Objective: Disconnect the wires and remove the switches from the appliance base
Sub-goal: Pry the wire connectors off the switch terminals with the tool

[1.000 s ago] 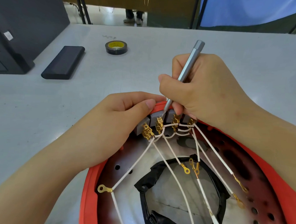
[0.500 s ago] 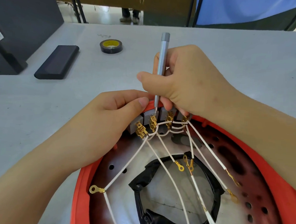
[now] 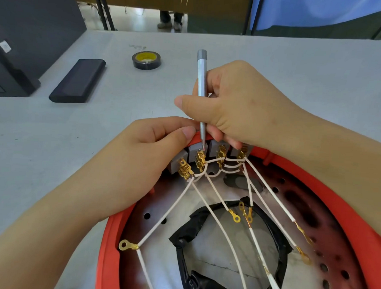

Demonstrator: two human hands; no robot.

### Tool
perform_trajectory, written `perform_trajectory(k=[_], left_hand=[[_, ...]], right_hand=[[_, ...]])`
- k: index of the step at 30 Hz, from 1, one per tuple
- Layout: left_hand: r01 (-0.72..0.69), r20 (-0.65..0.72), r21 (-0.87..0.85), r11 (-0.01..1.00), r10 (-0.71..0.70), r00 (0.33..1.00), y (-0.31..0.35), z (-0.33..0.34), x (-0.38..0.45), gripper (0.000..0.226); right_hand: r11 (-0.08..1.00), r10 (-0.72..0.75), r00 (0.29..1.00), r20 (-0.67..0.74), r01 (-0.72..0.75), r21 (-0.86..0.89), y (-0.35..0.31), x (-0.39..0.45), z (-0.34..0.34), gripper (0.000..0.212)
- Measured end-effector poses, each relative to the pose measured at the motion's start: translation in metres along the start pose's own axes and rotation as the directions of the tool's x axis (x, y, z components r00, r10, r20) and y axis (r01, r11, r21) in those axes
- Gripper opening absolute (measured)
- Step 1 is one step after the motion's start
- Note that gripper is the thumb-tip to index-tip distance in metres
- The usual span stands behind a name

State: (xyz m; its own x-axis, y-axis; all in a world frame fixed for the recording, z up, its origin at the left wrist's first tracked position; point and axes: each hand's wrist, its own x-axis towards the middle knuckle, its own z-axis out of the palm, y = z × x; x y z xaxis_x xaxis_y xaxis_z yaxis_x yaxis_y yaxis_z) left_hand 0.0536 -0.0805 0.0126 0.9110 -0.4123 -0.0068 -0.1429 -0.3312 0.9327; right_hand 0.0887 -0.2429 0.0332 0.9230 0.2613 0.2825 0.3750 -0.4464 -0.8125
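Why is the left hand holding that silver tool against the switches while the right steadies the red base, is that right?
Hands swapped. The head view shows the right hand holding the tool on the switches, while the left hand steadies the red base.

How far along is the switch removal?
Early. Done: nothing visibly freed; all four brass terminals sit on the grey switches. In hand: right hand holds the screwdriver tip at the second terminal; left hand steadies the red base. Left: every wire and switch.
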Motion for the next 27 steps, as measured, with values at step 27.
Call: perform_trajectory(k=[27], left_hand=[[-0.015, 0.001, 0.005, 1.000, 0.015, 1.000, -0.004, -0.001, 0.001, 0.027]], right_hand=[[0.979, 0.185, 0.977, 0.107, -0.174, -0.102, -0.016, 0.004, -0.001, 0.025]])
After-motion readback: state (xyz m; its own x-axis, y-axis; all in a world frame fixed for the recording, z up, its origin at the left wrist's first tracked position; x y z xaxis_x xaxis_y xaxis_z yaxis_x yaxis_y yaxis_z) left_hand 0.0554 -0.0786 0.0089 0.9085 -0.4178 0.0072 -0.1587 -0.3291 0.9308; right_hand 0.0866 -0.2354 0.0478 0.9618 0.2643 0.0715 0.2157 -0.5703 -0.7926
